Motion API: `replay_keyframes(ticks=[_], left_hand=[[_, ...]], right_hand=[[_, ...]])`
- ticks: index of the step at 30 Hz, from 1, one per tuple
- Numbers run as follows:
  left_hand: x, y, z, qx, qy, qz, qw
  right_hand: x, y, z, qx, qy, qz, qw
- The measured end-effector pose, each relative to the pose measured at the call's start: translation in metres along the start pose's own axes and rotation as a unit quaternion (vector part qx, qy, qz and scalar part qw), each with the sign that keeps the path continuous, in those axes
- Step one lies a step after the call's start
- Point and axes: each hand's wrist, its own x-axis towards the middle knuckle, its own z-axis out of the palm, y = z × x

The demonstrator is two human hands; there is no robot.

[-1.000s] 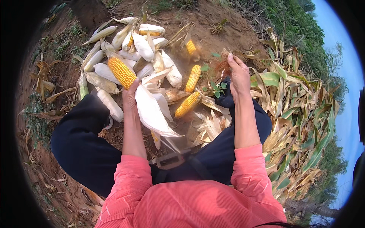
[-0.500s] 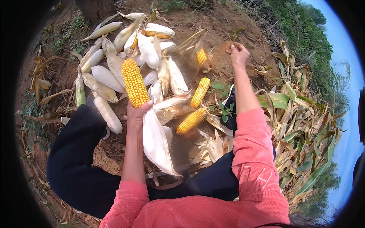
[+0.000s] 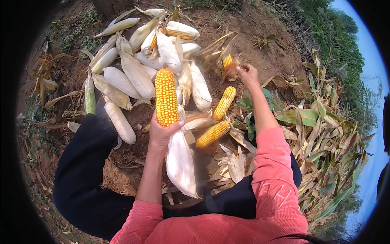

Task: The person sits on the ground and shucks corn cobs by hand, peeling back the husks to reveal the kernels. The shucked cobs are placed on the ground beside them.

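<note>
My left hand (image 3: 159,134) is closed round the lower end of a bare yellow corn cob (image 3: 166,99), which stands nearly upright. Pale husk (image 3: 180,166) peeled off it hangs down below the hand. My right hand (image 3: 249,75) reaches out to the far right, its fingertips pinched at a tuft of reddish-brown corn silk (image 3: 231,70). Just beyond that tuft a partly husked cob (image 3: 227,61) shows yellow kernels. Two bare cobs, one farther (image 3: 225,102) and one nearer (image 3: 213,134), lie between my hands on the ground.
A heap of ears in pale husks (image 3: 122,81) covers the far left ground. Loose husks (image 3: 233,164) lie near my right leg. Dry corn stalks and leaves (image 3: 325,142) are piled at the right, with green bushes (image 3: 333,44) beyond. My bent left leg (image 3: 81,162) borders the heap.
My right hand has come leftward and nearer, down to the silk by the partly husked cob. The cob in my left hand has shifted right and stands straighter. The whole view has shifted slightly.
</note>
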Motion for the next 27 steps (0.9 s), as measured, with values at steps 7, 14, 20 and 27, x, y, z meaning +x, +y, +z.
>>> replay_keyframes(ticks=[7, 14, 20, 27], left_hand=[[-0.031, 0.02, 0.051, 0.095, -0.133, 0.088, 0.983], [-0.085, 0.008, 0.072, -0.001, -0.291, -0.11, 0.95], [-0.102, -0.013, 0.076, 0.056, -0.356, -0.07, 0.93], [-0.107, -0.067, 0.064, 0.596, -0.37, 0.111, 0.704]], right_hand=[[-0.165, -0.125, -0.045, 0.224, -0.337, -0.083, 0.911], [-0.266, -0.133, -0.056, 0.456, -0.19, -0.005, 0.869], [-0.286, -0.115, -0.051, 0.467, -0.111, -0.019, 0.877], [-0.281, -0.097, -0.039, 0.075, -0.154, -0.104, 0.98]])
